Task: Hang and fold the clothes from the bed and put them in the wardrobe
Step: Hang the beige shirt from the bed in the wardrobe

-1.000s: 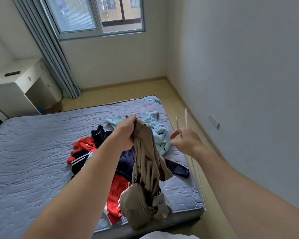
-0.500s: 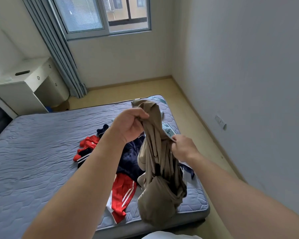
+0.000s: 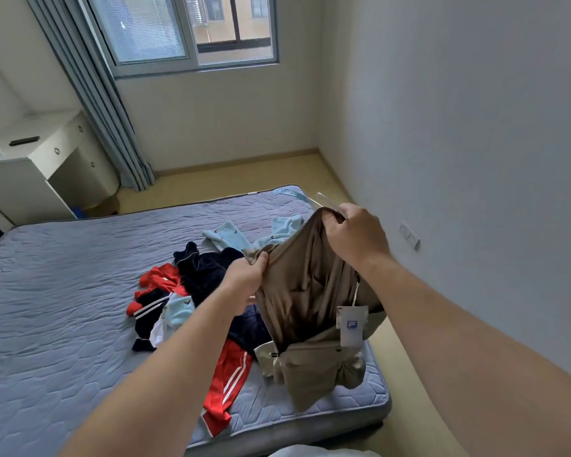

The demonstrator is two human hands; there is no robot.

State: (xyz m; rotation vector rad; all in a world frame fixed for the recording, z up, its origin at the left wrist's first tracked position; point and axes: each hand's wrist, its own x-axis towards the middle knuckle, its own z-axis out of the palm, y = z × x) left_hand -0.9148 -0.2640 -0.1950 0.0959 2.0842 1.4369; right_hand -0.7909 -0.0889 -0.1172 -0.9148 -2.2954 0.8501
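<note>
Hanger [image 3: 325, 200] higher now, mostly behind garment [image 3: 300, 291]

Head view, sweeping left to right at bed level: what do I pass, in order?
White desk → red jacket → left hand → tan garment, gripped by both hands → right hand → wall socket.

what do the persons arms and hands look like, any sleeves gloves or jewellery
The left arm and right arm are bare as far as the frame shows, no sleeves. The left hand and right hand wear no gloves, and no watch, bracelet or ring is visible.
</note>
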